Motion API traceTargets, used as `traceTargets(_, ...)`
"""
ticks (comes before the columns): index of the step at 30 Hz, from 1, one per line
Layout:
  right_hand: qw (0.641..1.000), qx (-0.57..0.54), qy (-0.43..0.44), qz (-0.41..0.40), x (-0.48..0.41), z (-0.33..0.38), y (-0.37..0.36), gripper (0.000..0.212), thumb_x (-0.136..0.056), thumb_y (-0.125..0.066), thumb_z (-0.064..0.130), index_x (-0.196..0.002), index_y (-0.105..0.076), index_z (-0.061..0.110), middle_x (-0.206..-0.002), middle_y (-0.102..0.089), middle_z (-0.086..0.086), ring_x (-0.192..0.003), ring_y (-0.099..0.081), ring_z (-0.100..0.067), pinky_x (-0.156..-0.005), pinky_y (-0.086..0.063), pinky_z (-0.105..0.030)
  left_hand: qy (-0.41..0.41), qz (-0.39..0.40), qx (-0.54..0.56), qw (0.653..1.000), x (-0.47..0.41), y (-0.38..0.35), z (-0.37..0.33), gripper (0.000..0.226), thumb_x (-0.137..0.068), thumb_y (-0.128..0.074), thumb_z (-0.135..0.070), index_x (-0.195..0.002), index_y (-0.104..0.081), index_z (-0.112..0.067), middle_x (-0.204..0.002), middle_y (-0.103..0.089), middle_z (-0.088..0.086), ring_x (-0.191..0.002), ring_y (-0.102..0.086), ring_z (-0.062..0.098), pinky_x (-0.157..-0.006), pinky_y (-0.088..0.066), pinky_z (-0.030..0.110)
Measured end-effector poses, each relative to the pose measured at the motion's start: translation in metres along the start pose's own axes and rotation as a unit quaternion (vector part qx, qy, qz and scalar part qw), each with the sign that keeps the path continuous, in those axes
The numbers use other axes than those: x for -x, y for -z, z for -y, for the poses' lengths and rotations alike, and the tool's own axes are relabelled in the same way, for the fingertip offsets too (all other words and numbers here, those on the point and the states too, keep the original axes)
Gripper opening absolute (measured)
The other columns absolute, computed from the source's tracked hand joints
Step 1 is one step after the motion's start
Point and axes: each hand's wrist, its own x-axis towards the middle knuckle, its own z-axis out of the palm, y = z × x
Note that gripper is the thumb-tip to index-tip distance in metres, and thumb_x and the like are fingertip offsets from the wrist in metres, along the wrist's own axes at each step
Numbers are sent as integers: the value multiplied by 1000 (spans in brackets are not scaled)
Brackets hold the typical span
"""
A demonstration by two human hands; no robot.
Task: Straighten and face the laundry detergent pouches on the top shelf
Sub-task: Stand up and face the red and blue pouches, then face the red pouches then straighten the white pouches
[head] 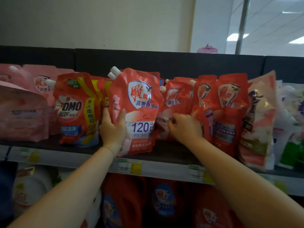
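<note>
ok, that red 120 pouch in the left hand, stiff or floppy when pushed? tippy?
Probably floppy: the red pouch creases where the left hand grips its edge. Likely heavy, since it bulges as if full. It may tip: it is tall and leaning, with a narrow base on the shelf.

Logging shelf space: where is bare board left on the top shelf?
Bare top shelf shows between the held pouch and the right-hand red pouches, below the right hand; a thin strip fronts the pink pouches. The right end is crowded.

Head view — near, toward top shelf (172, 154)
</note>
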Motion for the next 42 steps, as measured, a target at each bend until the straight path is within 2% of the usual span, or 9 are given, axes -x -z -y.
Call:
traceTargets(8, 993, 4, 30, -117, 33, -19, 16, 22, -84, -61, 23, -68, -48, 16, -63, -53, 1, -54, -53, -21, -45, -24, -22, 14, -12, 61, 998, 10, 1, -3, 58, -80, -55, -64, -123, -50, -25, -119, -63, -1, -108, -62, 20, -90, -53, 48)
traceTargets(11, 977, -78, -101, -170, 36, -26, 17, 24, -83, -66, 29, -90, -48, 14, -88, -50, 1, -78, -48, -15, -57, -36, -26, -8, -19, 92, 996, 14, 1, -8, 29, -91, -56, -39, -114, -54, -22, -110, -65, -1, -98, -64, 17, -85, -55, 41)
traceTargets(14, 917, -190, -300, -184, 32, -31, 14, 68, -73, -77, 40, -121, -44, 5, -122, -48, -11, -115, -45, -26, -93, -43, -41, -32, -19, 105, 994, 18, -2, -13, 21, -96, -54, -27, -113, -54, -15, -107, -63, -2, -95, -64, 12, -75, -55, 20)
traceTargets(16, 905, -196, -351, -138, 28, -32, 9, 82, -72, -77, 47, -131, -38, 5, -133, -43, -15, -126, -37, -32, -101, -36, -46, -29, -11, 111, 993, 21, -6, -16, 24, -98, -51, -25, -117, -52, -11, -107, -62, -2, -91, -62, 4, -65, -49, 8)
traceTargets(20, 916, -196, -339, -93, 22, -31, -3, 60, -91, -54, 44, -142, -33, 19, -145, -35, -12, -133, -30, -35, -102, -32, -54, -12, 5, 119, 993, 28, -17, -23, 23, -99, -48, -25, -117, -48, -10, -100, -60, -5, -82, -60, 1, -59, -48, 8)
traceTargets(24, 910, -232, -325, -107, 20, -28, -5, 37, -98, -45, 36, -134, -46, 30, -129, -56, -7, -121, -47, -32, -98, -36, -53, 6, 22, 123, 992, 35, -29, -30, 18, -100, -46, -26, -112, -44, -13, -92, -57, -12, -72, -63, -4, -53, -46, 6)
traceTargets(30, 889, -299, -303, -171, 34, -31, 1, 32, -99, -46, 33, -129, -56, 29, -110, -67, -5, -104, -58, -25, -91, -43, -35, 21, 39, 118, 992, 42, -53, -34, 20, -99, -45, -35, -112, -44, -20, -101, -61, -4, -90, -64, 14, -72, -54, 29)
traceTargets(39, 869, -400, -209, -201, 62, -42, 30, 20, -96, -55, 24, -112, -64, 17, -91, -61, 21, -83, -57, 12, -71, -41, -3, 26, 90, 174, 980, 24, -46, -26, 14, -98, -49, -28, -101, -52, -15, -82, -59, -9, -76, -60, 7, -65, -46, 20)
traceTargets(42, 861, -445, -177, -169, 62, -43, 34, 12, -95, -57, 25, -104, -64, 22, -94, -65, 17, -90, -62, 3, -80, -49, -15, 35, 110, 215, 970, 17, -42, -21, 20, -98, -49, -22, -80, -51, -13, -64, -54, -11, -58, -55, 2, -57, -45, 19)
